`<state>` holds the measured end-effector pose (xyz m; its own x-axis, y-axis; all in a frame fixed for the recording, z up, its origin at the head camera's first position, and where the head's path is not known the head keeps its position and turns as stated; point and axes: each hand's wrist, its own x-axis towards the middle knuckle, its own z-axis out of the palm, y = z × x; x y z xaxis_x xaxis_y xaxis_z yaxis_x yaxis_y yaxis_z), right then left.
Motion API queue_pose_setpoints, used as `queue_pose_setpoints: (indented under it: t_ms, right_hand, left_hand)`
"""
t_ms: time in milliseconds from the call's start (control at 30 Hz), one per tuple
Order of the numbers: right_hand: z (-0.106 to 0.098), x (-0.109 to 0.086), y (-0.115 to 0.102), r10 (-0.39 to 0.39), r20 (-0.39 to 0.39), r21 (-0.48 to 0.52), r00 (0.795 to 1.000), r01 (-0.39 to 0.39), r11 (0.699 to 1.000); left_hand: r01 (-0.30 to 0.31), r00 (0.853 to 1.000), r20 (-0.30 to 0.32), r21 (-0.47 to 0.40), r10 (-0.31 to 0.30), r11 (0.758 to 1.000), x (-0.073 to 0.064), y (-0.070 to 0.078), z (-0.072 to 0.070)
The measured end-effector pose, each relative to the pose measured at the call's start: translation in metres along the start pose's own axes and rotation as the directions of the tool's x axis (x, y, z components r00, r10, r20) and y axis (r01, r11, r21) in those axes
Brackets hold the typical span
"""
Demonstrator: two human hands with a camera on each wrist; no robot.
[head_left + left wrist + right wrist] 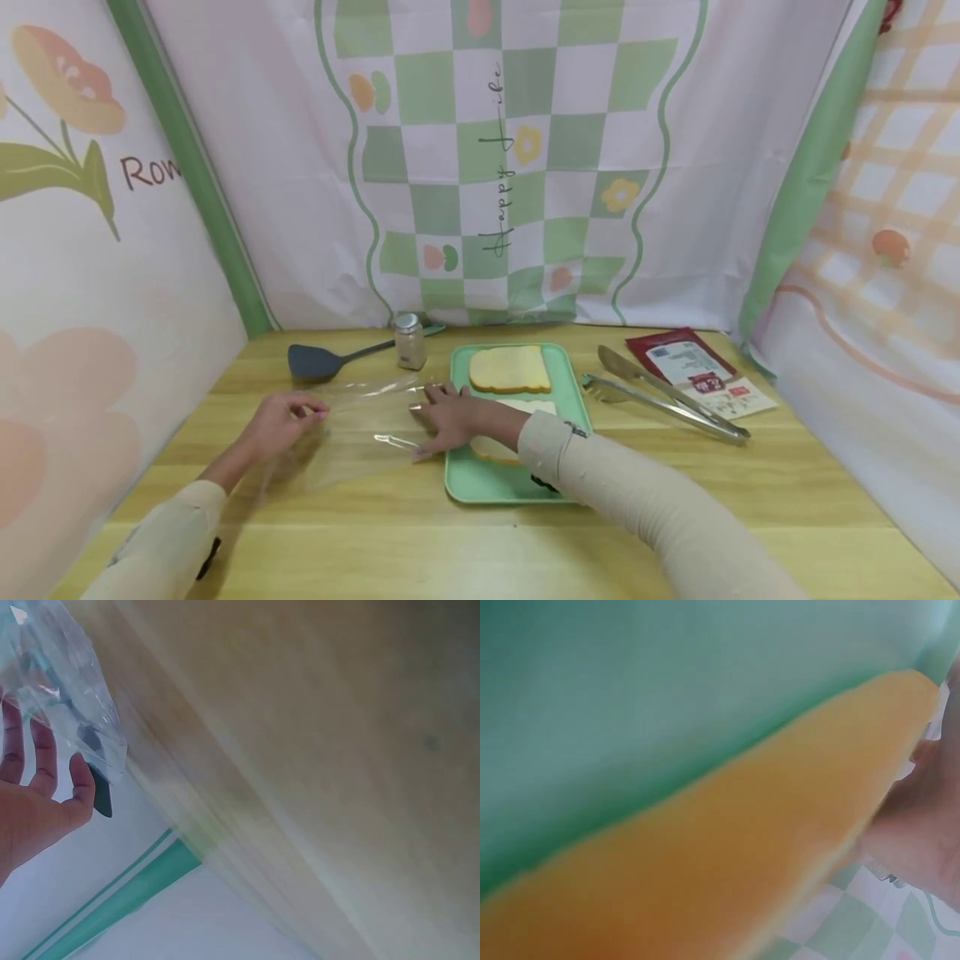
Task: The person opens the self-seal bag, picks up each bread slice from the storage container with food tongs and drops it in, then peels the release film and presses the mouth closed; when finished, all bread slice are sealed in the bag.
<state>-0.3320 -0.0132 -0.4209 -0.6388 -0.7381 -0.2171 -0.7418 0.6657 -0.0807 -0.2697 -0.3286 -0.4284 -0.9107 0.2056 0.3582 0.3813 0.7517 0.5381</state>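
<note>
While the left hand [281, 425] pinches the clear plastic film [356, 437] at its left edge, the right hand [453, 417] has fingers spread apart at the other end. It's over the desk [390, 550], left of the green tray [491, 485].

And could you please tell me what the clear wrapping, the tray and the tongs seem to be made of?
Clear wrapping: probably thin plastic film, see-through with glossy glints. Tray: likely plastic, smooth and evenly green. Tongs: apparently metal, silvery and shiny.
</note>
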Motion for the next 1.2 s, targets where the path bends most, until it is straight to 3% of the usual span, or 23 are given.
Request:
queue_pose_setpoints:
  t_ms: [300, 567, 933, 1200]
  right_hand:
    - [-0.006, -0.007, 0.008, -0.042, -0.037, 0.088, 0.998, 0.045, 0.995]
    - [-0.016, -0.028, 0.021, -0.062, -0.091, 0.172, 0.994, 0.078, 0.982]
    - [-0.027, -0.081, 0.044, -0.079, -0.192, 0.279, 0.978, 0.131, 0.951]
    - [-0.041, -0.124, 0.07, -0.042, -0.334, 0.295, 0.942, 0.146, 0.944]
  left_hand:
    - [0.01, 1.0, 0.016, -0.017, -0.01, 1.0, -0.001, 0.005, -0.003]
    - [0.03, 1.0, 0.008, -0.023, -0.03, 0.999, 0.002, 0.004, -0.005]
    - [-0.003, 1.0, -0.029, -0.03, 0.002, 1.0, -0.002, 0.002, -0.004]
    - [-0.023, 0.999, -0.049, -0.054, 0.021, 0.998, 0.0, 0.002, -0.005]
